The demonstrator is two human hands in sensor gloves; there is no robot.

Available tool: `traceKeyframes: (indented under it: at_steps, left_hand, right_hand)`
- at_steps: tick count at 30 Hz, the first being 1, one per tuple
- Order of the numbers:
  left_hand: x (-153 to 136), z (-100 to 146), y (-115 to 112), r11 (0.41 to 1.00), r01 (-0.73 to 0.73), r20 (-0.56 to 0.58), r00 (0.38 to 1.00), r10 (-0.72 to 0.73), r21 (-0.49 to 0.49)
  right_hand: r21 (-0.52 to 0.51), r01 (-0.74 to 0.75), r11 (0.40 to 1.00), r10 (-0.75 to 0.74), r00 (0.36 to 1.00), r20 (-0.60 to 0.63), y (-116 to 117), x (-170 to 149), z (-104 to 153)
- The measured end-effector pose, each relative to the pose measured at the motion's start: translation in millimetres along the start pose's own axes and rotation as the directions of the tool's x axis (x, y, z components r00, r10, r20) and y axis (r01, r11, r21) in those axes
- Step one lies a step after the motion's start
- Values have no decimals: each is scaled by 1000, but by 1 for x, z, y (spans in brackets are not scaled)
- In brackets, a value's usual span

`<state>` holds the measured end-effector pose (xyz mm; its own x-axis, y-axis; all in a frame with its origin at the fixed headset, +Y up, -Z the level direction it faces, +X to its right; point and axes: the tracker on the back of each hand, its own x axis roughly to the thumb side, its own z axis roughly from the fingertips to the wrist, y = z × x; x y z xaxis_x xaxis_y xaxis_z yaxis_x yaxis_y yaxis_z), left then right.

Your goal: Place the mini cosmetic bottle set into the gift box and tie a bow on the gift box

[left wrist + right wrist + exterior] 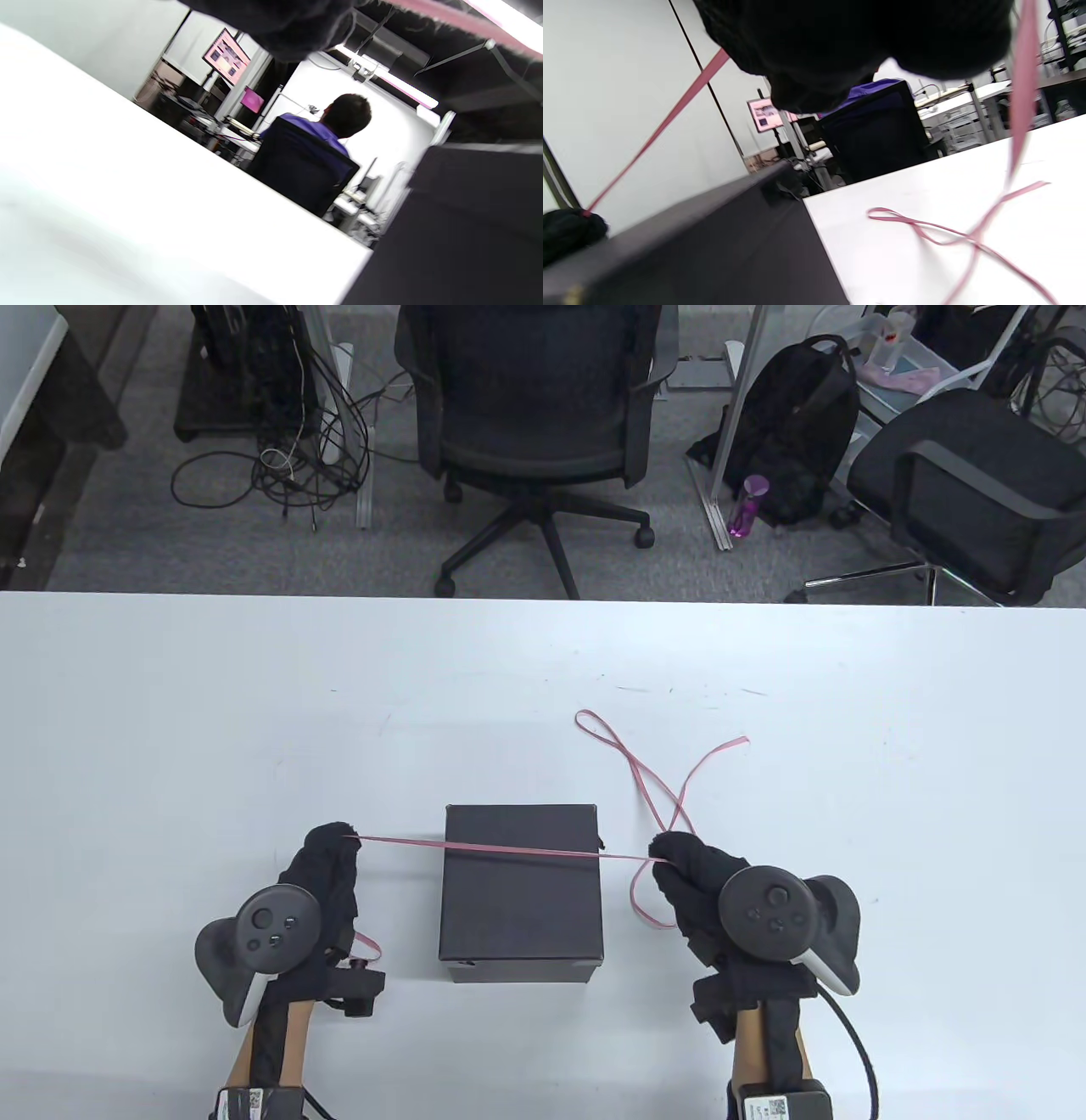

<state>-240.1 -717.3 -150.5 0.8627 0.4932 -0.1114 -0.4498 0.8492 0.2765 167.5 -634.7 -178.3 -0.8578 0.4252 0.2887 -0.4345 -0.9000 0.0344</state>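
On the white worktop (pixel 254 712), seen from the table view, my gift box (pixel 521 891) sits closed between my two hands, so I judge the bottle set is already inside, though I cannot see it. My left hand (pixel 327 874) pinches one part of the pink ribbon (pixel 509 848), my right hand (pixel 691 869) pinches another, and the span between them is pulled taut over the box lid. Beyond my right grip, the loose ribbon lies in curls on the worktop, and a short end trails near my left wrist.

From the left wrist view, I see only a dark glove edge at the top, a blurred pink strip and the box's dark side; how the fingers lie there I cannot tell.

From the right wrist view, the ribbon runs tight from my glove across the box to the other hand, with the slack looping on the worktop.

No knot or bow exists yet; wrapping and tying are left.
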Motion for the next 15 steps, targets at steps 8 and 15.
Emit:
traceKeyframes:
  at_steps: [8, 15]
  left_hand:
    - [-22, -4, -8, 968, 251, -105, 962, -251, -15]
    - [-45, -7, -5, 957, 285, -238, 928, -288, -48]
  right_hand:
    - [109, -110, 988, 118, 991, -67, 16, -3, -8]
    - [113, -128, 985, 144, 979, -147, 15, -18, -8]
